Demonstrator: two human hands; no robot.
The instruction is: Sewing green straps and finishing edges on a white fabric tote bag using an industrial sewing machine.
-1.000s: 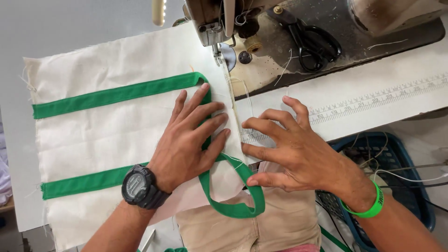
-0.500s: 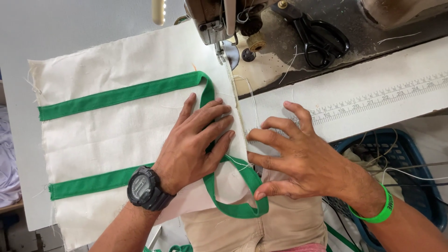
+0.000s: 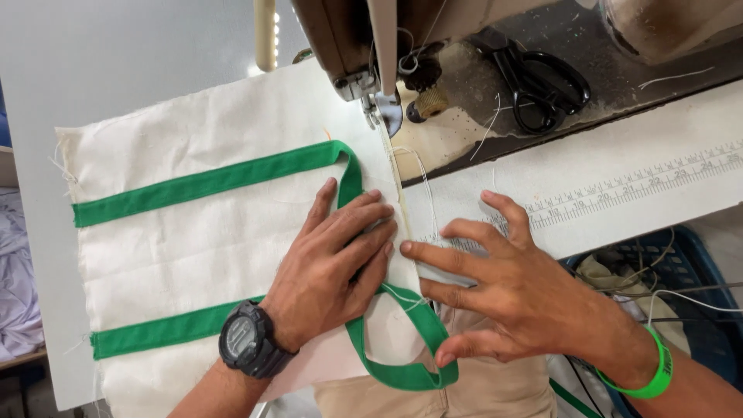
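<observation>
Cream fabric panel (image 3: 201, 224) with green strap (image 3: 232, 176) lay flat on sewing table, edge under presser foot (image 3: 385, 112). Left hand (image 3: 333, 271) spread, pressed on panel. Right hand (image 3: 503, 290) spread, fingertips at seam edge. Black scissors (image 3: 542, 77) on machine bed.

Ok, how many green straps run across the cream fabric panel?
2. The upper green strap runs from the panel's left edge toward the sewing machine; the lower green strap runs from the left edge under the left hand. They join in a loop at the right.
</observation>
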